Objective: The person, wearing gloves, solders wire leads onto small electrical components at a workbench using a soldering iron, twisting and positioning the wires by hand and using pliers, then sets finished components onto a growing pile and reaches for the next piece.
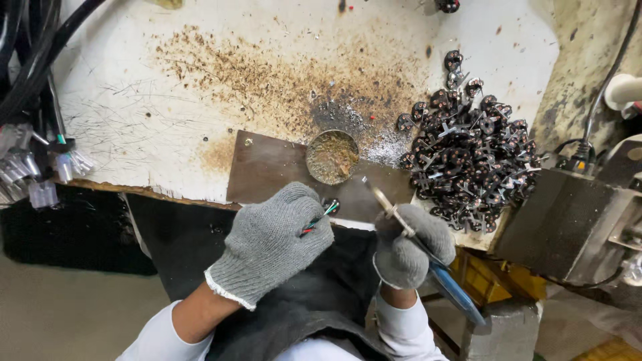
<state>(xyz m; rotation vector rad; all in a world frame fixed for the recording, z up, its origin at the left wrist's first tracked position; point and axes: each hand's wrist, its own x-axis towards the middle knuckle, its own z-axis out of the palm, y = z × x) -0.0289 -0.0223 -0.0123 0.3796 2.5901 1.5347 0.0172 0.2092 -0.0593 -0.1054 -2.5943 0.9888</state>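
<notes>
- grey knit glove covers my left hand (271,241), curled tight around a small part with thin red and green wires (314,221) poking out toward the right between thumb and fingers.
- my right hand (411,244), gloved in the same grey knit, is closed around a slim tool (394,214); its pale metal tip points up-left toward the wires, and its blue handle (455,287) runs down-right behind the wrist.
- both hands sit near each other at the near edge of the bench, over a dark cloth (301,294) on my lap.
- just above them lies a brown plate (267,167), with a small round tin (332,157) of rusty residue at its upper right corner.
- right of the tin, a heap of small black parts (468,154) covers the stained white benchtop (167,100).
- far left, black cables (27,60) hang with clear plugs.
</notes>
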